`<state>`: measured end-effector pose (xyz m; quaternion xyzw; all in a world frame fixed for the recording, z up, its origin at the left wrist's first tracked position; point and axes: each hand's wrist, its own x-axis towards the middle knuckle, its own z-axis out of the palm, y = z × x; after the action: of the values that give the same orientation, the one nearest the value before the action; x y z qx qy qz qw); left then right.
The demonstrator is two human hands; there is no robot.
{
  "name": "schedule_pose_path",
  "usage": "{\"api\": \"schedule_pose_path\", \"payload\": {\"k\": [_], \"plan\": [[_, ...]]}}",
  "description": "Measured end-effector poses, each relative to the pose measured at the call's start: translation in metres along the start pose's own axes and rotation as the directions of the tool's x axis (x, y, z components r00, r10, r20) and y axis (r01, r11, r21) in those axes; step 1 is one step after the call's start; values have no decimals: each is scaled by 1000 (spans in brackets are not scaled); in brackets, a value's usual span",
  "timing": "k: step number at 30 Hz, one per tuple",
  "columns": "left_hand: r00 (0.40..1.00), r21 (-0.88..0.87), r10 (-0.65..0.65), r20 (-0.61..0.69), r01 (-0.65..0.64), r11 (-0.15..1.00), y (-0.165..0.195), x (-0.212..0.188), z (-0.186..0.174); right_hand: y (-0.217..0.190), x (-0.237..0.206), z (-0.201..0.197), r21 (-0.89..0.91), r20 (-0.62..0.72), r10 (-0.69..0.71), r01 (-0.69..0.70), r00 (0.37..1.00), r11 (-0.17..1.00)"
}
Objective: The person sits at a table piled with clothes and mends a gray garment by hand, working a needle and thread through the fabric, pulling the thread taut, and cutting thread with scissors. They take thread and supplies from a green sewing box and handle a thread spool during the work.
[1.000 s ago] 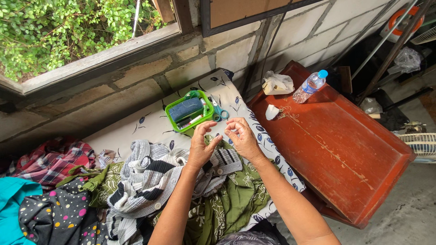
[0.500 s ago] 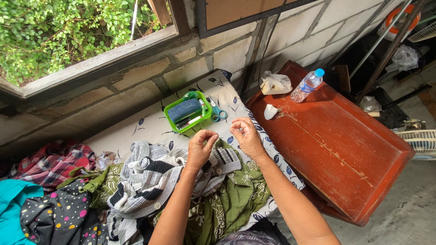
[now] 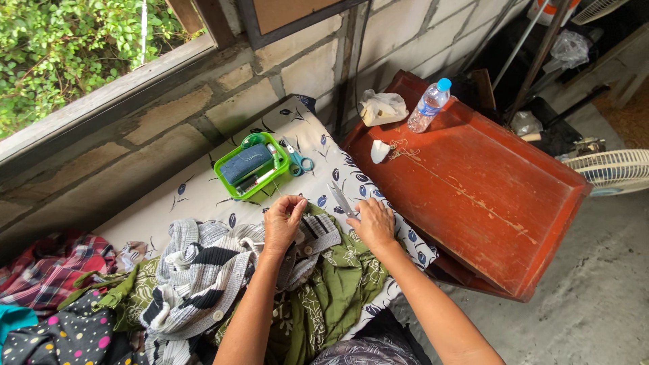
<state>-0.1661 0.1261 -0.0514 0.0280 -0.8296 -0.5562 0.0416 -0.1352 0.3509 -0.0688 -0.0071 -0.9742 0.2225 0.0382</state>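
On patterned cloth, right hand (image 3: 374, 223) holds scissors (image 3: 341, 199) pointing up-left.

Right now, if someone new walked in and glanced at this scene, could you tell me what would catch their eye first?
Probably the bright green tray on the patterned mat by the block wall, and the big red wooden table to its right, with a clear water bottle at its far edge. In front, the left hand pinches at a striped grey-and-white garment, while the right hand holds scissors over green cloth.
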Motion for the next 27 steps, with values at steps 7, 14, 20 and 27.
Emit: {"api": "schedule_pose_path", "payload": {"k": [7,14,20,27], "plan": [[1000,-28,10,9,-10,1000,3,-2,2,-10,3,7,-31,113,133,-131,985,991],[999,-104,-27,-21,24,994,3,-1,-13,-8,18,10,243,198,233,-278,952,929],[995,-201,-98,-10,94,975,-5,1,-23,-11,35,1,530,170,121,-194,978,825],[982,-432,-189,11,175,885,-9,6,-28,-30,48,-4,645,166,-127,-10,978,764]]}}
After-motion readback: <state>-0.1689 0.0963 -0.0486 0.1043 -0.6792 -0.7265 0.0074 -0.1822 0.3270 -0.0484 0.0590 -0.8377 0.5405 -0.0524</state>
